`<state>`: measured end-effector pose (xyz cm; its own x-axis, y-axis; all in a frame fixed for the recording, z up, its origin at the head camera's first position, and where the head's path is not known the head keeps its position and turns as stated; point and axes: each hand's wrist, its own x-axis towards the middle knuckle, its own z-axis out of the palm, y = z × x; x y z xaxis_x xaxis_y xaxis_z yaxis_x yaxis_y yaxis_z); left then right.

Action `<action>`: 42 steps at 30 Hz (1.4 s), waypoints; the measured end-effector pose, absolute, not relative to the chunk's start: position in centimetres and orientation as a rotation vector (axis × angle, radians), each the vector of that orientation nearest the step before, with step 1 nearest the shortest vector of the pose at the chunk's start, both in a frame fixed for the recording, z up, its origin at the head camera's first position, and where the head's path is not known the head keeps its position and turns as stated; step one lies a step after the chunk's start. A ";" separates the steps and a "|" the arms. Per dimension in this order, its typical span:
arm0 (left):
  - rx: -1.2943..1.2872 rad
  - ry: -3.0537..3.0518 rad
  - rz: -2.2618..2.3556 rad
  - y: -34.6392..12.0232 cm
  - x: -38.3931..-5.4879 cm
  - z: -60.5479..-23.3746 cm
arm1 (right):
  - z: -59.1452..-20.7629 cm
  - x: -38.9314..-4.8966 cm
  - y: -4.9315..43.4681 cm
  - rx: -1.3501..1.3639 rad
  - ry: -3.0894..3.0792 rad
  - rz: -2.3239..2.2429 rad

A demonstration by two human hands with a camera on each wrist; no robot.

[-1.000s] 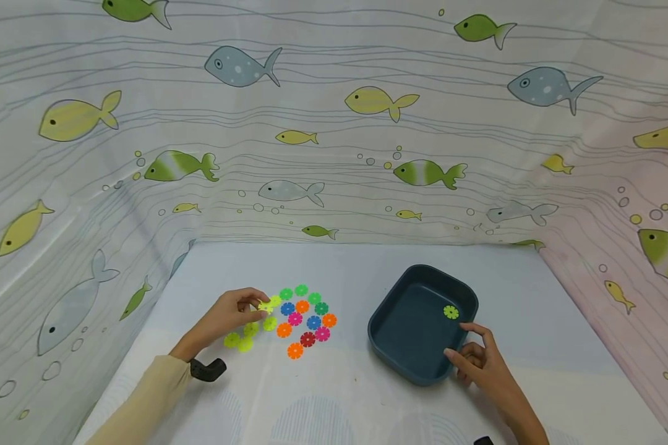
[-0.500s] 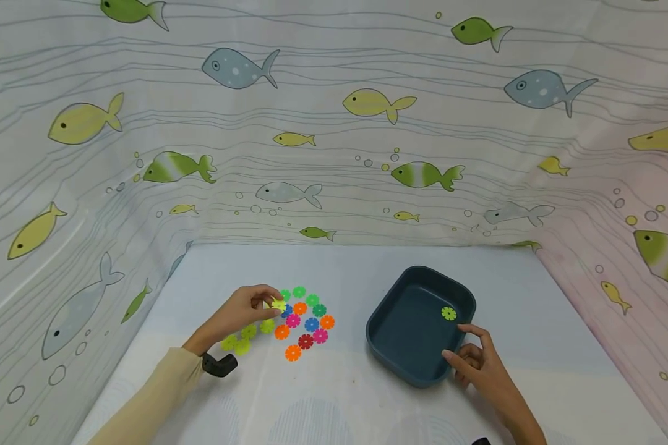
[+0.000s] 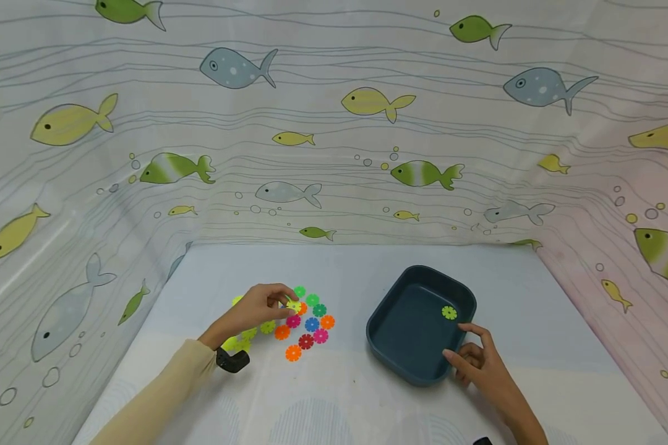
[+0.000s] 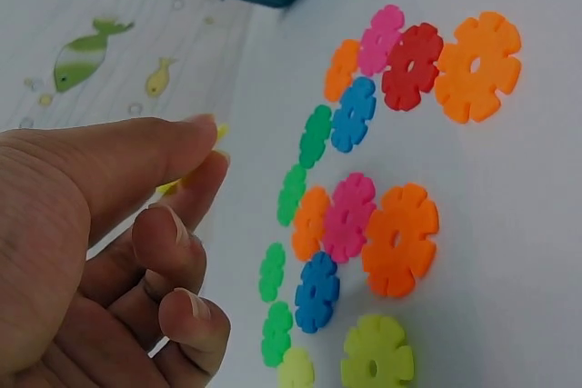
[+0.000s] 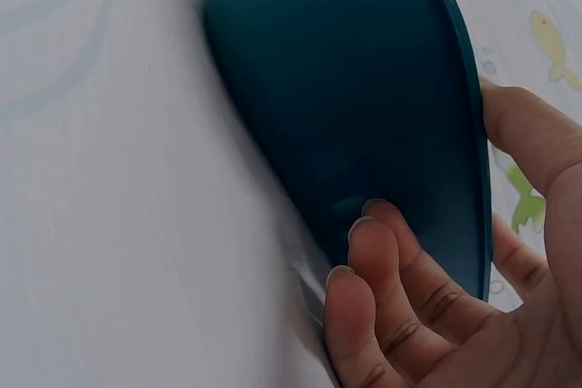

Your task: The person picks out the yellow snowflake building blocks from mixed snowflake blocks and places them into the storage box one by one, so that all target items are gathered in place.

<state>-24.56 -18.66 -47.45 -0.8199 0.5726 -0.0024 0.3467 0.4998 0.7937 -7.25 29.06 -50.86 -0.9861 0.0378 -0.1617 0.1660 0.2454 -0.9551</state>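
Observation:
My left hand (image 3: 267, 306) pinches a yellow flower-shaped disc (image 3: 293, 305) between thumb and index finger, above the scattered discs. Only slivers of that disc (image 4: 221, 134) show past the fingertips in the left wrist view. A dark blue rectangular tray (image 3: 409, 337) stands to the right, with one yellow-green disc (image 3: 449, 313) lying inside. My right hand (image 3: 479, 358) grips the tray's right side. In the right wrist view, its fingers lie against the tray's outer wall (image 5: 364, 88) and the thumb is at the rim.
Flower discs in orange (image 3: 293, 353), red (image 3: 306, 341), blue (image 3: 312, 324), pink (image 3: 320, 335) and green (image 3: 312, 300) lie loosely on the white table (image 3: 334, 395). Several yellow-green discs (image 3: 267, 327) lie under and beside the left forearm. A fish-patterned sheet (image 3: 334, 161) encloses the back and sides.
My left hand has moved right across the discs, carrying the yellow disc. My right hand and the tray have stayed in place.

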 end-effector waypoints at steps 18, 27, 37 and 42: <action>0.867 2.402 1.200 -15.5 -24.9 -47.1 | -51.2 -7.4 29.0 0.210 2.392 -1.858; 0.900 2.350 1.217 -14.0 -25.2 -46.5 | -51.3 -7.4 29.1 0.221 2.385 -1.858; 0.954 2.320 1.257 -12.2 -25.3 -46.5 | -51.2 -7.4 29.1 0.214 2.381 -1.876; 0.989 2.291 1.264 -11.4 -25.4 -46.6 | -51.3 -7.4 29.2 0.211 2.390 -1.871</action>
<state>-25.42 -11.42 -46.57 -0.6987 0.7147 0.0336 0.4096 0.3610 0.8378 -7.37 29.21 -51.33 -0.9855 0.0477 -0.1629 0.1696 0.2361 -0.9568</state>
